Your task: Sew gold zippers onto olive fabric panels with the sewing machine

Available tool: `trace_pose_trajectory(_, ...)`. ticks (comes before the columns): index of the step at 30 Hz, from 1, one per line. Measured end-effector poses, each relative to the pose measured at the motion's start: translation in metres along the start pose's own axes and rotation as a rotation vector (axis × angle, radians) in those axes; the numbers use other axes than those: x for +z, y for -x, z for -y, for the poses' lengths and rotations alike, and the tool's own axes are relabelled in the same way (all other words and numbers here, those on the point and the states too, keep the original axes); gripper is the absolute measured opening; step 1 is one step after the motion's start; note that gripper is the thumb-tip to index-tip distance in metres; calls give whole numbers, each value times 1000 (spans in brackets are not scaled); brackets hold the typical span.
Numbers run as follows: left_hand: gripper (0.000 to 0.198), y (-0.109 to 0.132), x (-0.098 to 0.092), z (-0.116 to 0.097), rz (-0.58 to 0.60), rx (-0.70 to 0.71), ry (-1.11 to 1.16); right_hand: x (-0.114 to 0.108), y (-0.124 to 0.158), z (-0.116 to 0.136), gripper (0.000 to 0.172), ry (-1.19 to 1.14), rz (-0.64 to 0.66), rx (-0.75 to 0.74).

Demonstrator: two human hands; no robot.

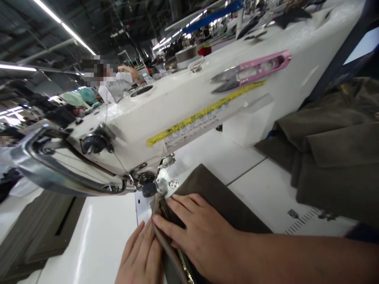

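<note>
My right hand (195,228) lies flat on dark olive fabric (225,201), fingers stretched toward the needle area of a white sewing machine (189,106). A brass-coloured zipper (185,264) runs along the fabric beneath and beside this hand. At the left edge of the piece rests my left hand (142,256), its fingers extended side by side against a folded fabric strip (167,248). Its thumb is hidden. The strip and zipper lead up to the presser foot area (160,195), partly covered by the machine head.
Pink-handled thread snips (251,71) lie on the machine arm above a yellow measuring tape strip (204,112). Olive fabric is heaped at right (334,150); stacked olive pieces (38,232) lie at left. A person in white (115,85) is beyond the machine.
</note>
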State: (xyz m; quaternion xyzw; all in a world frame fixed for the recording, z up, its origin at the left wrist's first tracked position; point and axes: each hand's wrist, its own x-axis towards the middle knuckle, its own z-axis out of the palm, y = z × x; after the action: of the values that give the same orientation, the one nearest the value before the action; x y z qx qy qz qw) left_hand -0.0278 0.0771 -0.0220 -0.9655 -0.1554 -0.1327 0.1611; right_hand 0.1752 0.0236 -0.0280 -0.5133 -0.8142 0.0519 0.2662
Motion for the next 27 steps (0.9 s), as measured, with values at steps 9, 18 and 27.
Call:
trace_pose_trajectory(9,35,-13,-6,-16,28,-101,-67,0,8,-2,46,81,94,-86)
trace_pose_trajectory(18,31,-10,-7,-28,-64,-305,56,1,14,0,55,232,85,-172)
trace_pose_trajectory(27,29,-7,2,-25,-53,-248,38,2,11,6,56,280,125,-161)
